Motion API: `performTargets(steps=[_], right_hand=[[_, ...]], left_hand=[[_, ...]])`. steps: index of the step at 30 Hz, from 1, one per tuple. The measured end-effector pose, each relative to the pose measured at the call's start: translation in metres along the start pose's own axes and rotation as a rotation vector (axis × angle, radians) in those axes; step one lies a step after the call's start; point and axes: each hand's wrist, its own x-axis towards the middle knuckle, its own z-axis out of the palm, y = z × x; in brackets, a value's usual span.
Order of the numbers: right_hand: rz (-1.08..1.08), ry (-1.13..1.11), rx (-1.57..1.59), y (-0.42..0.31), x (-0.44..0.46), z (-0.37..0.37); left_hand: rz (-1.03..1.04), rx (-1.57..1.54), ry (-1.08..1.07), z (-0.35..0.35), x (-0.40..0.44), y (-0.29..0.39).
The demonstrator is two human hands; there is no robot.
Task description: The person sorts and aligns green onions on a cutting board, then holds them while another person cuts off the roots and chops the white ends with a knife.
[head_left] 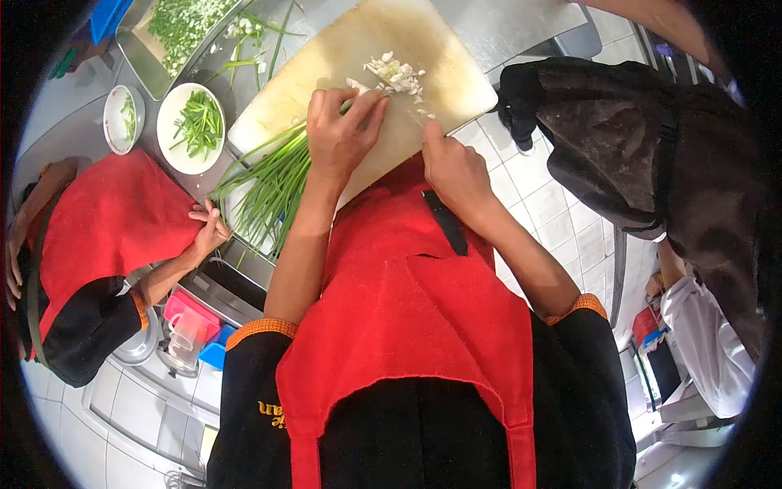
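My left hand [342, 134] is closed round the white ends of a bunch of spring onions [273, 191], holding them down on a cutting board [326, 57]. The long green leaves fan out to the lower left, over the board's edge. Just beyond my fingers lies a small heap of chopped white pieces [395, 75], with a few bits scattered nearer. My right hand [458, 173] is closed at the board's near right edge. What it grips is hidden from this angle; a small pale bit shows by its fingertips.
Left of the board stand a white bowl of cut green pieces [195, 130], a smaller bowl [124, 121] and a metal tray of chopped greens [175, 37]. A person in a red apron [122, 216] stands at left, one hand by the leaf tips. Another person in dark clothes [619, 138] is at right.
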Motion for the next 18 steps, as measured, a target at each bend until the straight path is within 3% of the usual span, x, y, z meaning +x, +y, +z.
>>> performTargets(steps=[9, 14, 18], right_hand=[[0.021, -0.036, -0.032, -0.002, 0.007, -0.009], [0.137, -0.166, -0.018, 0.023, -0.030, -0.013], [0.091, -0.139, 0.020, 0.018, -0.032, -0.018]], left_hand=[[-0.011, 0.054, -0.049, 0.001, -0.002, 0.000], [0.003, 0.035, -0.038, 0.003, -0.002, -0.004], [-0.004, 0.019, -0.025, 0.002, -0.003, -0.003]])
